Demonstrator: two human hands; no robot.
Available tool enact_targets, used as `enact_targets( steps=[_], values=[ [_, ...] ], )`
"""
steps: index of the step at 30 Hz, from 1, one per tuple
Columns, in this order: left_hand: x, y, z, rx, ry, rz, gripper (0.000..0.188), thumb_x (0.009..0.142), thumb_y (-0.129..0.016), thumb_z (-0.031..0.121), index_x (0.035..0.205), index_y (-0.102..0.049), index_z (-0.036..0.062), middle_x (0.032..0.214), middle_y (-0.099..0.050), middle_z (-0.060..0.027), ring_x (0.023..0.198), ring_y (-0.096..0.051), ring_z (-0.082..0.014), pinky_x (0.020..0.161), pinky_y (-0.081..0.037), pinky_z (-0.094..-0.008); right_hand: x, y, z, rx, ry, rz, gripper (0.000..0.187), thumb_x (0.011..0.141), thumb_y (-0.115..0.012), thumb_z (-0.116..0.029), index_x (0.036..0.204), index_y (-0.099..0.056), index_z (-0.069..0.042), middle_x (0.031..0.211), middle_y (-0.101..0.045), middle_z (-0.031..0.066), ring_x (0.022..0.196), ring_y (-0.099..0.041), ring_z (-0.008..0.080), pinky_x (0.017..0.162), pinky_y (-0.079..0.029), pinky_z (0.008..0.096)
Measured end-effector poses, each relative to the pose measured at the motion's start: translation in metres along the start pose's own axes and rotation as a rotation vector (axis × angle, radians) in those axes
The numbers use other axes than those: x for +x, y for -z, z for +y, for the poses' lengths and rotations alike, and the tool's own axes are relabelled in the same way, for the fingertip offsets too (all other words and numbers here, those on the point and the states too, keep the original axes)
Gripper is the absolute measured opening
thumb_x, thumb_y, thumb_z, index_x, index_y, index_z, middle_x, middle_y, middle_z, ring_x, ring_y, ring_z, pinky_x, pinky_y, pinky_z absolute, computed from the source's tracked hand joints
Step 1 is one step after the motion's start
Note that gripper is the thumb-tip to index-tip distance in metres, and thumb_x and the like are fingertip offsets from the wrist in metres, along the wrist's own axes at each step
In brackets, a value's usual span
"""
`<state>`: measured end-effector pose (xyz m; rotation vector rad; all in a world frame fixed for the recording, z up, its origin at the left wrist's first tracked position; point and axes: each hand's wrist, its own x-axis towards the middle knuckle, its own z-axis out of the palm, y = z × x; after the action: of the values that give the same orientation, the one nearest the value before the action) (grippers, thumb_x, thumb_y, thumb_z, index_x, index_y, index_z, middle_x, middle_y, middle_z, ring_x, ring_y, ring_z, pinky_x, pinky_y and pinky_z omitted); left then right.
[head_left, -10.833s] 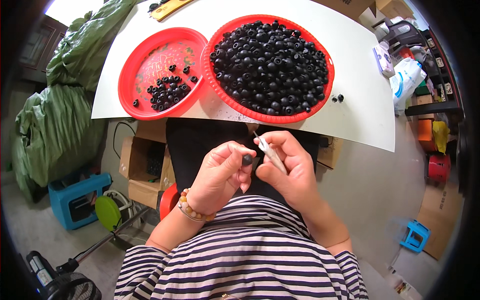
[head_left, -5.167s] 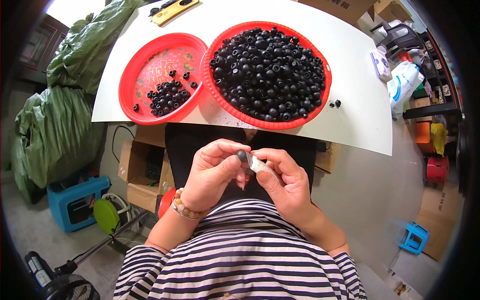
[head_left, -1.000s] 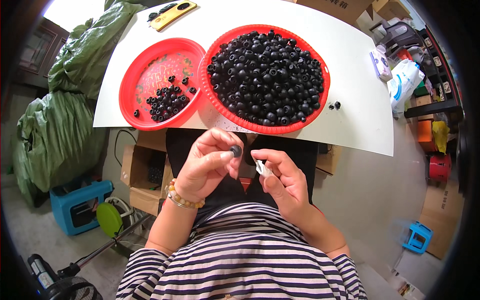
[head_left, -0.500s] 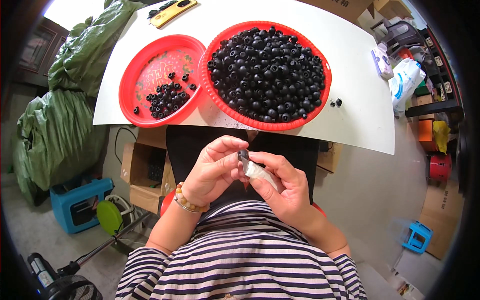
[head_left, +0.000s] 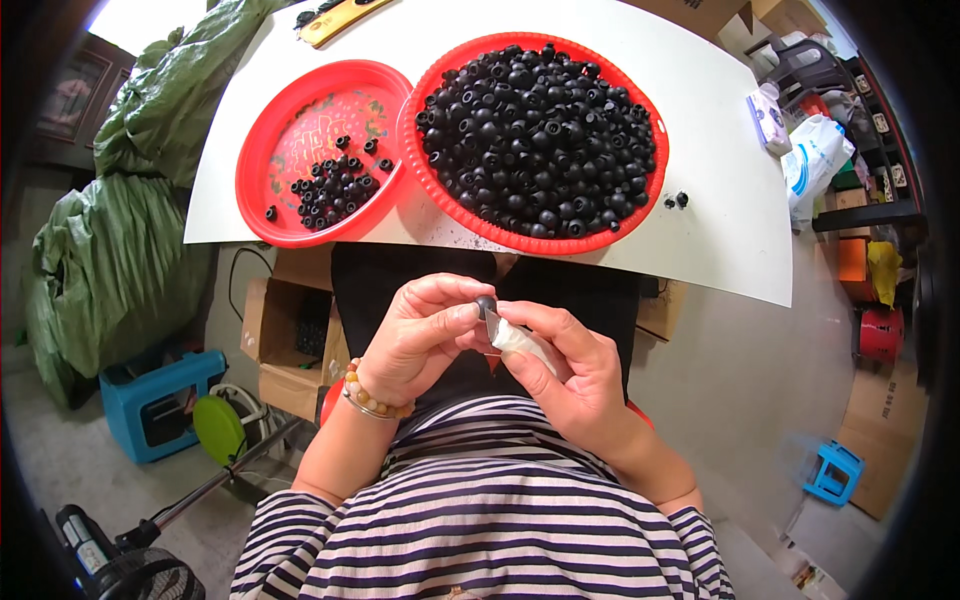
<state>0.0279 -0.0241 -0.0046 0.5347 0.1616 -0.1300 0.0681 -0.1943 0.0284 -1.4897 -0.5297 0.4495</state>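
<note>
Just in front of the table edge, my left hand (head_left: 412,338) pinches a small round black part (head_left: 486,303) between thumb and fingertips. Close against it, my right hand (head_left: 580,372) is closed round a small knife (head_left: 522,343), its grip wrapped in white. The short metal blade points up at the black part. Beyond my hands stands a large red basin (head_left: 545,243), heaped with similar black parts (head_left: 540,140), several showing a hollow opening. Left of it a shallower red tray (head_left: 262,150) carries a smaller cluster of black parts (head_left: 335,192).
Two loose black bits (head_left: 682,200) lie on the white table (head_left: 725,230) right of the basin. A yellow phone (head_left: 340,20) rests at the back left, a tissue pack (head_left: 768,122) by the right edge. Below left are an open carton (head_left: 285,385) and a blue stool (head_left: 160,405).
The black part has turned slightly in my left fingertips and looks rounder. More of the blade shows beside it. Both hands stay in nearly the same place; the view has shifted slightly.
</note>
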Motion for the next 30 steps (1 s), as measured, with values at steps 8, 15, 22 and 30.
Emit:
enact_targets(
  steps=[8,15,22,30],
  values=[
    [0.003,0.003,0.000,0.032,-0.081,-0.106,0.017,0.081,-0.058,-0.002,0.098,-0.061,-0.0012,0.092,-0.057,-0.0080,0.081,-0.061,-0.0167,0.070,-0.054,-0.0279,-0.002,-0.003,-0.003,-0.023,-0.022,0.006,0.030,0.080,-0.061,-0.007,0.110,-0.056,-0.006,0.092,-0.062,0.0116,0.077,-0.062,0.0173,0.067,-0.048,0.0247],
    [0.003,0.006,-0.009,0.022,-0.121,-0.081,0.015,0.081,-0.059,-0.001,0.096,-0.061,0.0006,0.091,-0.057,-0.0072,0.078,-0.059,-0.0146,0.067,-0.052,-0.0256,-0.001,-0.004,-0.002,-0.072,0.018,0.020,0.030,0.080,-0.062,-0.007,0.109,-0.056,-0.005,0.091,-0.062,0.0124,0.075,-0.062,0.0189,0.066,-0.048,0.0252],
    [0.002,0.003,-0.010,-0.033,-0.115,-0.065,0.014,0.081,-0.059,0.001,0.095,-0.061,0.0012,0.091,-0.056,-0.0068,0.079,-0.059,-0.0142,0.067,-0.051,-0.0255,-0.002,-0.006,-0.003,-0.107,0.043,0.042,0.029,0.080,-0.062,-0.007,0.109,-0.056,-0.005,0.090,-0.062,0.0135,0.075,-0.063,0.0219,0.064,-0.048,0.0268],
    [-0.001,0.000,-0.004,0.124,-0.149,-0.018,0.014,0.080,-0.062,0.002,0.093,-0.061,0.0043,0.093,-0.055,-0.0055,0.079,-0.057,-0.0136,0.064,-0.047,-0.0210,0.001,-0.006,-0.001,-0.116,0.013,0.024,0.026,0.083,-0.059,-0.010,0.109,-0.056,-0.005,0.089,-0.062,0.0136,0.075,-0.063,0.0220,0.065,-0.048,0.0269]
  ],
)
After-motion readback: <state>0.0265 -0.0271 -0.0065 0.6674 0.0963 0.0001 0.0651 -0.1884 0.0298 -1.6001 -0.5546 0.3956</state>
